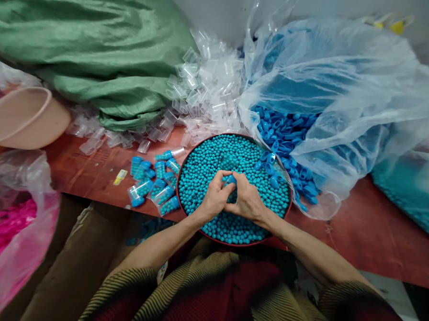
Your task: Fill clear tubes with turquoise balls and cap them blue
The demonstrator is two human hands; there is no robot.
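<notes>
My left hand (215, 195) and my right hand (248, 198) meet over a round red-rimmed basin (181, 200) full of small turquoise beads (207, 165). Between the fingers of both hands is a small clear bottle with a blue cap (230, 180); the fingers cover much of it. Left of the basin lie several capped bottles (165, 193) filled with turquoise beads. A few loose blue caps (268, 165) rest on the beads at the basin's right side.
Clear empty bottles (211, 91) are heaped behind the basin, beside a green sack (122, 50). A plastic bag (339, 77) spills blue caps (288, 132) at the right. Leftward are a pinkish tub (25, 117) and a bag of pink pieces (13, 228). A bead-filled bag (407, 203) lies far right.
</notes>
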